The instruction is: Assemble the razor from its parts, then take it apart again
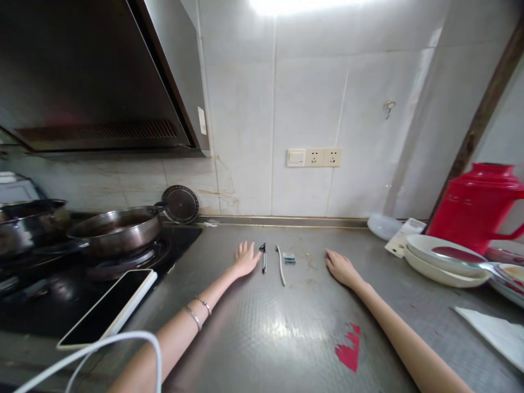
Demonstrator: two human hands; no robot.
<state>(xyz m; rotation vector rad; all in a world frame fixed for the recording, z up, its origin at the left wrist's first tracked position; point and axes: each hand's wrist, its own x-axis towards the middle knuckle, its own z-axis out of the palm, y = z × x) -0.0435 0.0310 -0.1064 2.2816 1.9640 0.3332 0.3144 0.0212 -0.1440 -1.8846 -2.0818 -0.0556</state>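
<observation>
My left hand [246, 258] rests palm down on the metal counter [266, 344], fingers spread and holding nothing. Just right of its thumb lies a razor [264, 258] with a dark head and a dark and silver handle. A thin, slightly bent white stick [281, 266] with a dark tip lies farther right. Beside that are small teal, partly clear pieces [289, 258], too small to name surely. My right hand [340, 266] lies flat on the counter to the right of these things, apart from them and with nothing in it.
At left, a steel pan [118, 232] stands on the black stove, with a phone [108, 308] and white cable [123, 334] in front. At right are stacked bowls [444, 262] and a red thermos jug [475, 204]. A torn red patch [349, 349] marks the counter.
</observation>
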